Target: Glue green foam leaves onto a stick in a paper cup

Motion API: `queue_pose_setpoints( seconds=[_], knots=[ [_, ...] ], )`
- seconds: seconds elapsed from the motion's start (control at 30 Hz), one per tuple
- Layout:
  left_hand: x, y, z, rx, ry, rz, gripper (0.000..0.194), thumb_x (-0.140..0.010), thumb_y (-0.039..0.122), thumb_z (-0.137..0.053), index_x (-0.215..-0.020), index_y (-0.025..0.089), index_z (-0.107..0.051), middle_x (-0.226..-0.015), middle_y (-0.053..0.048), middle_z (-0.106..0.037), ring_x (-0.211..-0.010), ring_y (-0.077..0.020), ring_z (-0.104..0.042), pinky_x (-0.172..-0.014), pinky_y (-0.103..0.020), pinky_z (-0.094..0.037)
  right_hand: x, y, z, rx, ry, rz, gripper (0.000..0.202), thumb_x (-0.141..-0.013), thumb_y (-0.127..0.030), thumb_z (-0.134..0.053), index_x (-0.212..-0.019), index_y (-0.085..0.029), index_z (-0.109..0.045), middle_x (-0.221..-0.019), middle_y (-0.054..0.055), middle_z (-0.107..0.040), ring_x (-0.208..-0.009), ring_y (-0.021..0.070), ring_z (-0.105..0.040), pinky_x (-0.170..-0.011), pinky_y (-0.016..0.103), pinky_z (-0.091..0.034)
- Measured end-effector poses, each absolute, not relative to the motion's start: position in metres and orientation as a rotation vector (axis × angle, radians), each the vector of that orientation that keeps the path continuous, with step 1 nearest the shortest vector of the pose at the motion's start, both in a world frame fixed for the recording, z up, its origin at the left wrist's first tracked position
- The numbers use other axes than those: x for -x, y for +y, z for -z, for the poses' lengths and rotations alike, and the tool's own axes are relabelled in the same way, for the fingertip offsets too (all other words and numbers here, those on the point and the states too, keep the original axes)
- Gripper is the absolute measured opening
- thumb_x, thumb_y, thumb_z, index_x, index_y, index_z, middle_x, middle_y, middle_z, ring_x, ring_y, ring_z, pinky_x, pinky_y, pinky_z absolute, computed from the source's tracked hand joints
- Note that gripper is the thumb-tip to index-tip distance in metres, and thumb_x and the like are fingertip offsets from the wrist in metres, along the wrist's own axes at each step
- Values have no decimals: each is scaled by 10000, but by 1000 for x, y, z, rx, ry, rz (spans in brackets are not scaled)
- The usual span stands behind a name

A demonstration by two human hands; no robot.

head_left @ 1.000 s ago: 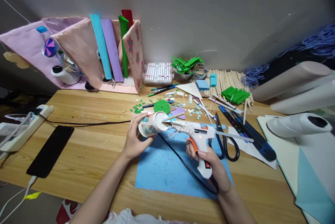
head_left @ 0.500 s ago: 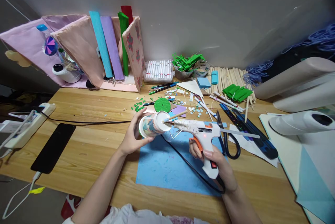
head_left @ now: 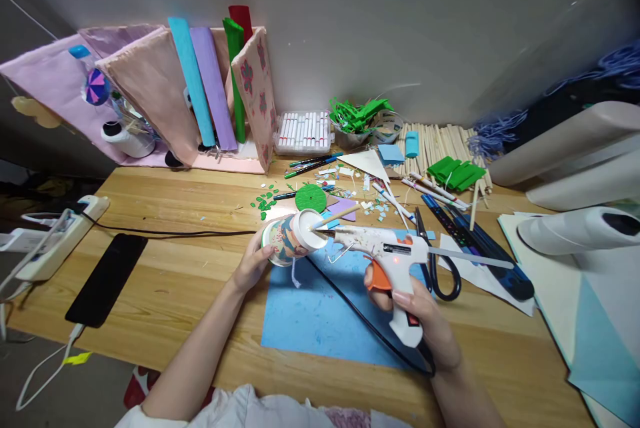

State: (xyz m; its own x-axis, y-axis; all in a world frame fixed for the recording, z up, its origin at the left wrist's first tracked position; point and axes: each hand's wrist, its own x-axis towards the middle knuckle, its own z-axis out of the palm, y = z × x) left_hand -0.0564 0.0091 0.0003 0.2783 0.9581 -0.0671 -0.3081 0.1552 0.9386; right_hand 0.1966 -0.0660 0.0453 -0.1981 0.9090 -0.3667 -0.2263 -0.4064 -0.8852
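My left hand (head_left: pixel 254 263) is closed round a small patterned paper cup (head_left: pixel 286 240), tipped so its white end faces right. A thin wooden stick (head_left: pixel 336 216) stands out from that end. A short pale thread hangs below the cup. In my right hand (head_left: pixel 417 305) is a white hot glue gun (head_left: pixel 387 251) with a lit red light and an orange trigger under my fingers. Its nozzle points left and meets the cup's white end near the stick's base. A clear glue stick (head_left: pixel 470 257) sticks out of the gun's back. Beneath lies a blue sheet (head_left: pixel 320 321).
A green disc (head_left: pixel 311 199), paper scraps and pens lie beyond the cup. Scissors (head_left: pixel 445 281) rest right of the gun. The black cord (head_left: pixel 350 301) crosses the blue sheet. A phone (head_left: pixel 106 279) and power strip (head_left: pixel 60 241) are at left, a marker box (head_left: pixel 303 133) at the back.
My left hand has shifted its grip on the cup, the thumb now lying across its side. The cup has turned and a thread shows below it. My right fingers have pressed the trigger further in.
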Motion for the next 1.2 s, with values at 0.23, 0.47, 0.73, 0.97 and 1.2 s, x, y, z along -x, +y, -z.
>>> queue_pose_setpoints(
  seconds=[0.23,0.47,0.73,0.97,1.2],
  knots=[
    [57,9,4,-967,861,-1054,563,-676,535,-642,-1103,170,-616,-1130,-121,-647,-1078,-318,-581,-895,-420,-472,-198,-66,-41,1194,-883,-1733,353,-711,-527,-555,-720,-175,-523,-603,-9,-356,-542,123,-250,-479,265,-199],
    [59,11,8,-905,819,-1019,545,-728,562,-560,-1101,170,-629,-1093,-112,-666,-1082,-317,-583,-908,-428,-464,-201,-67,-38,1130,-911,-1795,327,-732,-504,-540,-750,-178,-517,-598,-10,-364,-536,126,-260,-490,266,-214],
    [58,12,0,-905,820,-1049,590,-753,549,-526,-1184,150,-584,-1095,-122,-657,-1062,-307,-592,-905,-413,-462,-201,-65,-38,1040,-951,-1818,298,-752,-469,-533,-737,-172,-516,-605,-10,-350,-584,140,-283,-544,272,-242],
    [58,14,-2,-938,816,-1043,610,-738,544,-536,-1214,161,-544,-1030,-110,-660,-963,-278,-627,-836,-375,-483,-202,-67,-36,1061,-968,-1830,322,-741,-492,-551,-713,-172,-521,-617,-2,-369,-574,136,-296,-521,270,-239],
    [57,13,-6,-893,786,-1055,589,-730,548,-539,-1180,168,-554,-971,-102,-659,-894,-255,-639,-796,-363,-494,-207,-71,-31,1063,-957,-1865,314,-747,-484,-564,-711,-175,-518,-633,6,-413,-586,139,-330,-529,272,-249]
  ],
)
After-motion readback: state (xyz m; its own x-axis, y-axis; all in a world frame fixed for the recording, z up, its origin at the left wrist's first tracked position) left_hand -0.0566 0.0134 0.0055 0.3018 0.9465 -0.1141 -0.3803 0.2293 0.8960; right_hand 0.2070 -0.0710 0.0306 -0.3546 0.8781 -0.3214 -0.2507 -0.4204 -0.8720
